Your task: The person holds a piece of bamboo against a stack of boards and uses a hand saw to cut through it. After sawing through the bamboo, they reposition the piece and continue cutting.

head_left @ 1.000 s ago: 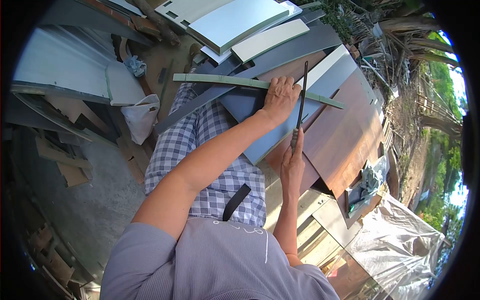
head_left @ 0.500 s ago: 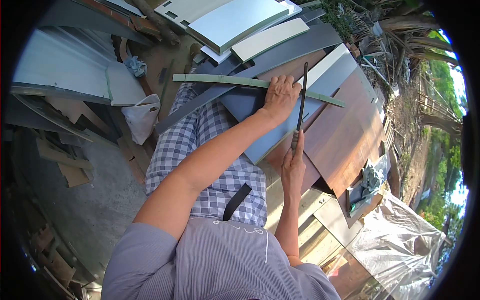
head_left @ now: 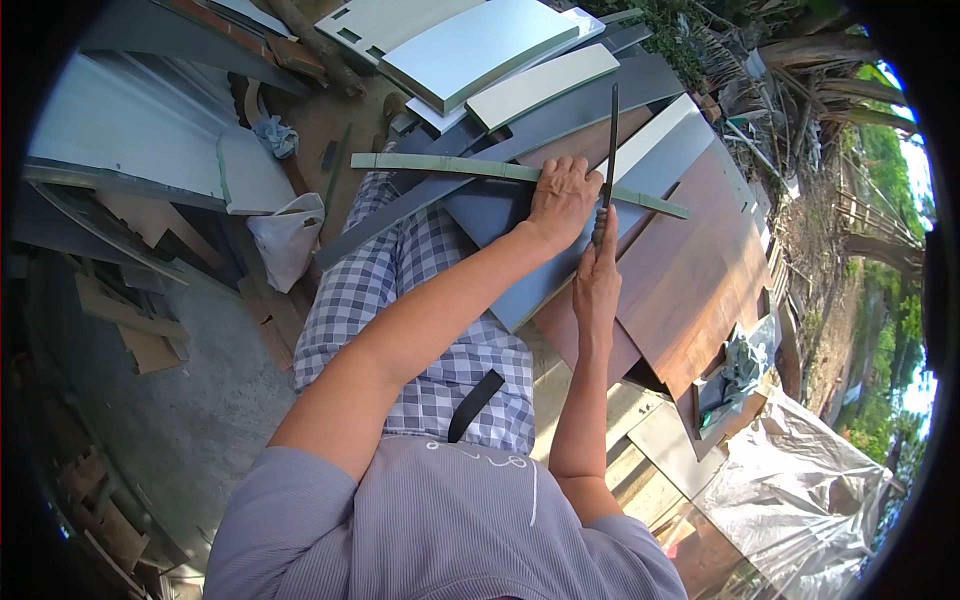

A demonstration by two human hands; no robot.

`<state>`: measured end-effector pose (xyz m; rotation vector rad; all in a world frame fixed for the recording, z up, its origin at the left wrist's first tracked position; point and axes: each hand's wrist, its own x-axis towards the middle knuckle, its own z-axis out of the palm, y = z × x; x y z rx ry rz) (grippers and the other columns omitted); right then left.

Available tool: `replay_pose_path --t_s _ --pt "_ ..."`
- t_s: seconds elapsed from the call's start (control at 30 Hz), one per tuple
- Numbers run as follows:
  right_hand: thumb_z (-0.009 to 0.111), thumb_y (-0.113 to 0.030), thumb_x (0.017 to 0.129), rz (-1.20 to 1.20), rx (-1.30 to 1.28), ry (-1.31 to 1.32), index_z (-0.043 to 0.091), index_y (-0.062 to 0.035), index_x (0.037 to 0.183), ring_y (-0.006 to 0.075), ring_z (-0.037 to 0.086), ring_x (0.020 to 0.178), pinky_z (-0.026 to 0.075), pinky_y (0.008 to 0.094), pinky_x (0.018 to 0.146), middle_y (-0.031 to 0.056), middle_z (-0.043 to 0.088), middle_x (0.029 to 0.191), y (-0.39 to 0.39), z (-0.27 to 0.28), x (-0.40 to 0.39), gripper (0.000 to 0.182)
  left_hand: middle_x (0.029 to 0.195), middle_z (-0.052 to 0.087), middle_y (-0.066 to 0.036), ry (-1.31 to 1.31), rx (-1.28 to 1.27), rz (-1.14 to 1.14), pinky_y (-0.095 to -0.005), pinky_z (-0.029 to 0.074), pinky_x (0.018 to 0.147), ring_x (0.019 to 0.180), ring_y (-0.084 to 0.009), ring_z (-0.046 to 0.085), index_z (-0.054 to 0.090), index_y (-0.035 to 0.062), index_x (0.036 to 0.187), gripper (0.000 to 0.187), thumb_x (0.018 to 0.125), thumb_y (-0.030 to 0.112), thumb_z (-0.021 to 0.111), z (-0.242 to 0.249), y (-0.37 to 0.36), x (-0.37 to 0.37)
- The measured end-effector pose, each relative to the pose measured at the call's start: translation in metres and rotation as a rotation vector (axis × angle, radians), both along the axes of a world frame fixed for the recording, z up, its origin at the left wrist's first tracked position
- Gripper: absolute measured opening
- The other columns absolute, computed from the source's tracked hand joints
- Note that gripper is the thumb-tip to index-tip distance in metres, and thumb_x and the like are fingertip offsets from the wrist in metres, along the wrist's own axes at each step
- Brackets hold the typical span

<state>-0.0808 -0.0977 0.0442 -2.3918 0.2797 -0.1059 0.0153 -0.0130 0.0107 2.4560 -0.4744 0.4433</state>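
Observation:
A long, slightly bowed green bamboo strip (head_left: 440,164) lies across the stacked boards in front of my knees. My left hand (head_left: 562,208) is closed over it right of its middle, knuckles up. My right hand (head_left: 597,285) grips the ribbed handle of a narrow dark saw (head_left: 613,130), its blade seen nearly edge-on and pointing away from me. The blade crosses the strip just right of my left fingers. Whether it has cut into the strip cannot be seen.
Under the strip lie grey boards (head_left: 360,232) and brown wood panels (head_left: 690,270), with white panels (head_left: 470,50) beyond. A white bag (head_left: 287,245) hangs at left. Clear plastic sheeting (head_left: 800,490) covers something at lower right. Dry brush (head_left: 800,200) borders the right side.
My right hand has pushed the saw forward, away from my body, so its handle is now close to the strip. My left hand keeps its hold on the bamboo strip.

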Motion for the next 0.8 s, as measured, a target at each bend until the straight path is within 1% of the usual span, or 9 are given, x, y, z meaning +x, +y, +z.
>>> replay_pose_path --t_s 0.1,0.2,0.27,0.4,0.47,0.5,0.57,0.67,0.8 --pt "0.041 -0.009 0.098 -0.001 -0.002 0.018 0.022 -0.0227 0.15 0.0437 0.062 0.1 0.047 0.0475 0.076 0.0237 0.06 0.12 0.0 0.001 -0.024 0.058 0.092 0.056 -0.008 0.043 0.0 0.001 -0.0376 0.039 0.081 0.094 -0.0242 0.055 0.063 0.0088 0.093 0.012 0.082 0.014 0.063 0.002 -0.001 -0.001" --pt "0.039 -0.011 0.099 -0.013 -0.022 0.091 0.022 -0.0242 0.151 0.0373 0.059 0.113 0.048 0.0431 0.087 0.0179 0.055 0.132 0.001 0.006 -0.065 0.056 0.092 0.056 -0.008 0.046 0.002 0.0 -0.0377 0.039 0.081 0.094 -0.0239 0.055 0.063 0.0088 0.094 0.012 0.082 0.014 0.062 -0.003 -0.002 0.0" --pt "0.04 -0.012 0.099 -0.098 0.035 0.267 0.022 -0.0259 0.151 0.0391 0.065 0.098 0.049 0.0444 0.078 0.0202 0.061 0.121 0.001 0.011 -0.083 0.056 0.093 0.056 -0.008 0.009 -0.011 -0.005 -0.0378 0.039 0.082 0.094 -0.0236 0.055 0.063 0.009 0.093 0.012 0.082 0.014 0.063 -0.005 -0.002 0.001" --pt "0.042 -0.014 0.099 -0.085 -0.012 0.243 0.023 -0.0271 0.15 0.0401 0.067 0.086 0.049 0.0455 0.072 0.0215 0.064 0.112 -0.002 0.008 -0.085 0.056 0.093 0.056 -0.007 0.01 0.034 0.003 -0.0379 0.039 0.082 0.095 -0.0238 0.055 0.063 0.0091 0.093 0.013 0.082 0.015 0.064 -0.004 -0.002 0.001" --pt "0.041 -0.013 0.099 -0.062 -0.032 0.262 0.023 -0.0252 0.15 0.0394 0.064 0.1 0.049 0.0442 0.079 0.0207 0.061 0.122 -0.001 0.01 -0.067 0.056 0.092 0.056 -0.007 -0.005 0.003 -0.006 -0.0378 0.039 0.082 0.094 -0.0238 0.055 0.063 0.0092 0.092 0.012 0.082 0.015 0.064 -0.004 -0.001 0.0" --pt "0.041 -0.013 0.099 -0.057 -0.03 0.26 0.023 -0.0252 0.15 0.0394 0.064 0.1 0.049 0.0442 0.079 0.0207 0.061 0.122 0.001 0.008 -0.057 0.056 0.092 0.056 -0.007 -0.007 0.005 -0.001 -0.0378 0.039 0.082 0.094 -0.0238 0.055 0.063 0.0092 0.092 0.012 0.082 0.015 0.064 -0.004 -0.001 0.0" --pt "0.04 -0.012 0.099 -0.022 -0.012 0.08 0.023 -0.0228 0.15 0.0376 0.057 0.115 0.047 0.042 0.089 0.0193 0.055 0.132 0.002 0.004 -0.033 0.055 0.09 0.059 -0.007 -0.045 -0.002 0.012 -0.0359 0.04 0.081 0.092 -0.0224 0.056 0.064 0.0099 0.087 0.01 0.082 0.011 0.056 -0.003 -0.002 -0.001" --pt "0.041 -0.009 0.098 -0.028 -0.023 0.088 0.022 -0.0225 0.15 0.0418 0.058 0.109 0.048 0.047 0.081 0.0208 0.056 0.129 0.006 0.008 -0.007 0.057 0.089 0.056 -0.007 -0.01 0.001 0.016 -0.0377 0.039 0.082 0.094 -0.0238 0.054 0.063 0.0092 0.091 0.011 0.082 0.014 0.061 -0.004 -0.001 0.0" --pt "0.042 -0.01 0.097 0.041 -0.031 -0.047 0.021 -0.0212 0.15 0.0393 0.057 0.113 0.05 0.0445 0.088 0.0232 0.053 0.131 -0.004 -0.008 -0.014 0.059 0.09 0.056 -0.007 0.0 -0.001 0.019 -0.0378 0.039 0.081 0.094 -0.0238 0.055 0.063 0.0095 0.091 0.01 0.082 0.013 0.061 -0.004 -0.002 0.0"
